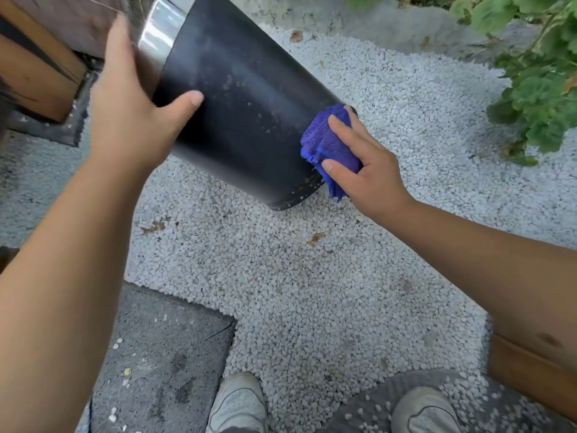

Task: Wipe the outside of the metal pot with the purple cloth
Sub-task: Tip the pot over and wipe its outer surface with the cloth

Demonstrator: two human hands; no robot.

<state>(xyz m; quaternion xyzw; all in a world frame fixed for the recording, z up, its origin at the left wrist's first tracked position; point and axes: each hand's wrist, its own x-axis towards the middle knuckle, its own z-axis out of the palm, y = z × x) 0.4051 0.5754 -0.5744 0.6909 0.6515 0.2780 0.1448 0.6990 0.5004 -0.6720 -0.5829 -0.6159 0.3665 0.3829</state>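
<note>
Setting: a person is standing outdoors on white gravel (pixel 312 276), looking down at both bare arms reaching forward.
Pot: the metal pot (pixel 243 98), dark on its outer wall with a shiny silver band near the rim, is being held off the ground, tilted so that its base is pointing down and to the right, above the gravel.
Left hand: the left hand (pixel 131 110) is gripping the pot near its upper end, the thumb pressing across the dark wall and the fingers wrapping round the far side, out of view.
Right hand: the right hand (pixel 365 164) is pressing the purple cloth (pixel 327 145) against the pot's lower side, close to the base edge; thumb and forefinger are clamping the bunched cloth, the other fingers curling behind it.
Cloth: it is folded into a thick wad, touching the pot's wall, with a loose corner hanging below the hand.
Pot surface: pale specks and smudges are showing on the dark wall, thickest near the base rim.
Ground: a dark paving slab (pixel 162 354) is lying at lower left beside the gravel, with a few stray pebbles on it; dry leaf scraps are dotting the stones.
Feet: two pale shoes (pixel 237 404) are showing at the bottom edge.
Surroundings: a brown wooden structure (pixel 40 73) is standing at upper left, and green leafy plants (pixel 537 89) are filling the upper right.
</note>
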